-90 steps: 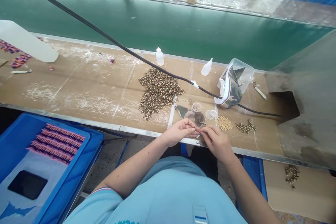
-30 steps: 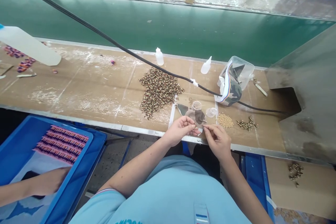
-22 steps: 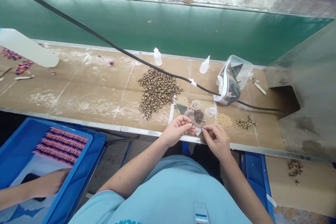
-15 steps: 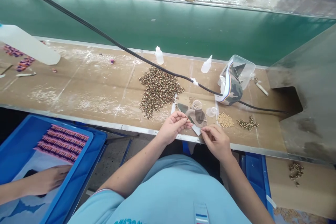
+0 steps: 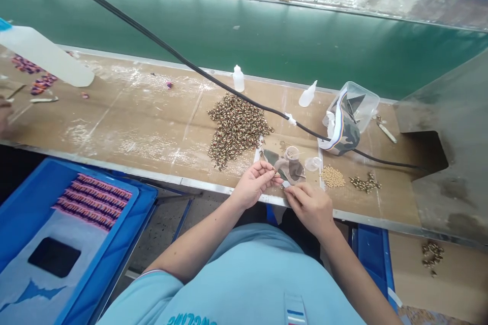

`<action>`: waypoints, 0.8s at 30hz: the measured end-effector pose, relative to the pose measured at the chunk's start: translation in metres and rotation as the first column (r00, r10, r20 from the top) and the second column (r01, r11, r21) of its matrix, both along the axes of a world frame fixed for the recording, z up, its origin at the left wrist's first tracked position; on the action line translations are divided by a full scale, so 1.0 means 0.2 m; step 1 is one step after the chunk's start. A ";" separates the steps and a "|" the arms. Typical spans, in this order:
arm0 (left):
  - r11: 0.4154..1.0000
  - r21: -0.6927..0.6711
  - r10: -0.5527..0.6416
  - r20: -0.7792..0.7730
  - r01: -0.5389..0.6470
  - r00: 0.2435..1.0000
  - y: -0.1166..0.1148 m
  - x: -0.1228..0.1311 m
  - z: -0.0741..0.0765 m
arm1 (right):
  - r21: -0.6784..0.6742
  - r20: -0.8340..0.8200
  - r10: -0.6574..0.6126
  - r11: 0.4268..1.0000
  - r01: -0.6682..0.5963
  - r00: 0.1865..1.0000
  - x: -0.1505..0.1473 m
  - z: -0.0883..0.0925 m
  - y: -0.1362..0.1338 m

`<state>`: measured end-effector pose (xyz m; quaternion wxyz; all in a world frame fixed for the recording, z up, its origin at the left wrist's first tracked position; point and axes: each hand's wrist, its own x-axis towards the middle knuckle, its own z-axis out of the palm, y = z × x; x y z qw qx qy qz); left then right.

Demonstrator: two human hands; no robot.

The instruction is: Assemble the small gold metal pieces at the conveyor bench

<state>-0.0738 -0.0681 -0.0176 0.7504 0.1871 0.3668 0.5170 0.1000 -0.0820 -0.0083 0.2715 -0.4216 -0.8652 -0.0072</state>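
Note:
My left hand (image 5: pixel 256 184) is closed in a pinch over the table's front edge, a small gold-and-dark piece (image 5: pixel 276 172) between thumb and fingertips. Close beside it, my right hand (image 5: pixel 310 207) has thumb and forefinger pressed together; anything between them is too small to make out. Just beyond the hands lies a camouflage cloth (image 5: pixel 293 170), with a small clear cup (image 5: pixel 292 153) at its far side and a clear round lid (image 5: pixel 312 164) to its right. A large heap of gold-and-dark pieces (image 5: pixel 238 127) spreads to the left, and small beige pieces (image 5: pixel 333 176) lie right of the lid.
A black cable (image 5: pixel 171 51) crosses above the table. Two white squeeze bottles (image 5: pixel 238 79) stand or lean at the back, near a clear box (image 5: pixel 368 106) holding camouflage fabric. At left are a large white bottle (image 5: pixel 49 56), another person's hand (image 5: pixel 3 114) and a blue tray (image 5: pixel 141 190) containing a phone (image 5: pixel 54 257).
My right hand has come closer to my left, which keeps its pinch. The other person's hand has left the blue tray, uncovering the phone; a hand now shows at the table's left edge.

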 end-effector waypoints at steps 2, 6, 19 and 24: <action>1.000 0.011 0.000 0.015 -0.001 1.000 0.00 0.00 0.00 | 0.026 0.013 0.028 0.999 -0.028 1.000 -0.01 0.00 0.01; 1.000 0.024 0.005 0.051 -0.006 0.999 0.00 0.01 -0.01 | 0.050 0.035 0.049 0.997 -0.051 0.998 -0.03 0.00 0.01; 1.000 0.027 0.002 0.061 -0.004 0.998 0.00 0.01 -0.01 | 0.025 0.052 0.042 0.999 -0.044 0.998 -0.04 -0.02 0.02; 1.000 0.015 0.010 0.068 -0.011 0.998 0.00 0.00 -0.01 | -0.045 0.005 0.032 0.998 -0.032 0.999 -0.02 -0.03 0.02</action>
